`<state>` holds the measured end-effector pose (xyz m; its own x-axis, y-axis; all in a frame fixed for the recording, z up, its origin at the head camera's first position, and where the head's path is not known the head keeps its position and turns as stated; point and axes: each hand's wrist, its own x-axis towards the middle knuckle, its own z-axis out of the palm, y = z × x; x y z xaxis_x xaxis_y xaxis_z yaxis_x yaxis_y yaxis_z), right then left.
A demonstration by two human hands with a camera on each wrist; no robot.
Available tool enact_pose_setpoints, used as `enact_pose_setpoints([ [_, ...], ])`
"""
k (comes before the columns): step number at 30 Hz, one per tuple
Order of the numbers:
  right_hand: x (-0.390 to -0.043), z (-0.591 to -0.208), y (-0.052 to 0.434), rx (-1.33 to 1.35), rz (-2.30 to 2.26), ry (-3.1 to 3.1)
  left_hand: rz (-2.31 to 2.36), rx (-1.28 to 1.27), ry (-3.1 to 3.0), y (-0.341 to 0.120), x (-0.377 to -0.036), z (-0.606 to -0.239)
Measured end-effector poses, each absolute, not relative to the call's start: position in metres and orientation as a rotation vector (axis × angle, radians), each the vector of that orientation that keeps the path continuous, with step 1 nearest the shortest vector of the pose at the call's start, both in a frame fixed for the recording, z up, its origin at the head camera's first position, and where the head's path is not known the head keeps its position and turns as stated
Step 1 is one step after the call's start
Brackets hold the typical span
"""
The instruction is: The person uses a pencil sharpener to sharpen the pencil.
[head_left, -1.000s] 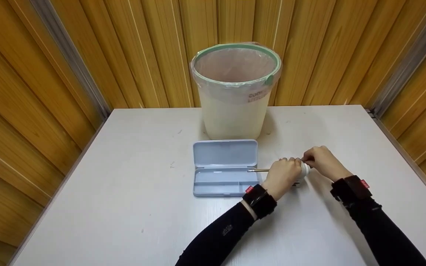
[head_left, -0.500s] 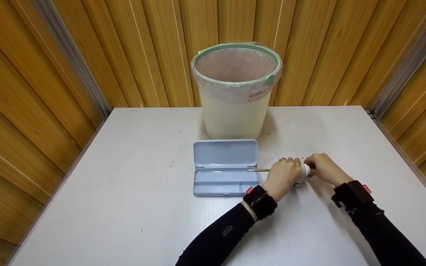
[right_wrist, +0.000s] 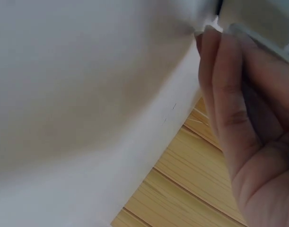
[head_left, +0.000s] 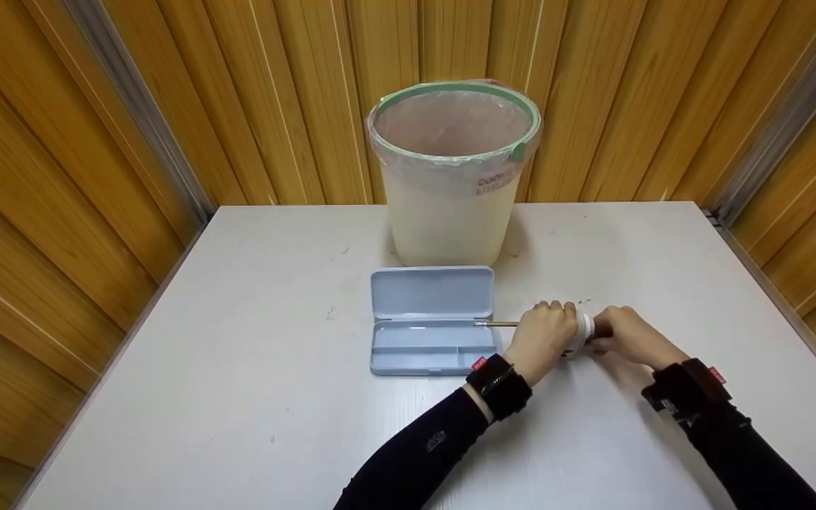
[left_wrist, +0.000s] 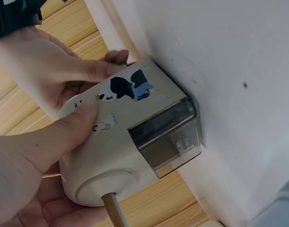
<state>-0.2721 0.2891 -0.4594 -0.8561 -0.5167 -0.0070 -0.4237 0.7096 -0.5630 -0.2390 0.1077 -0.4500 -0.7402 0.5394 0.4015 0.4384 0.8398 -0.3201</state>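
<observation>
My left hand (head_left: pixel 541 338) grips a cream pencil sharpener (left_wrist: pixel 125 149) with cow pictures and a clear shavings drawer (left_wrist: pixel 172 142). A pencil (left_wrist: pixel 115 210) sticks out of its front hole; in the head view the pencil (head_left: pixel 499 324) points left, its outer end over the open pencil case (head_left: pixel 433 292). At the sharpener's opposite end, my right hand (head_left: pixel 631 338) has its fingers curled at the crank. In the right wrist view those fingers (right_wrist: pixel 229 90) pinch the end of a pale crank arm (right_wrist: pixel 260 40); the knob itself is hidden behind them.
The light blue case lies with its lid back and shows divided compartments. Behind it stands a bin (head_left: pixel 450 219) with a green rim and a clear plastic liner. Wood-patterned panels (head_left: pixel 295 106) enclose the white table (head_left: pixel 238 340) at the back and sides.
My right hand has swung down and toward me beside the sharpener, from above its end to lower right. The left hand, sharpener and pencil stay nearly in place.
</observation>
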Motion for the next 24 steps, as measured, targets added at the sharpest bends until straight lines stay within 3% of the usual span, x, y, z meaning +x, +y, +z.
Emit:
enact_pose_setpoints([
  [24, -0.248, -0.451, 0.295, -0.833, -0.933, 2.621, 0.221, -0.681, -2.589, 0.111, -0.237, -0.450],
])
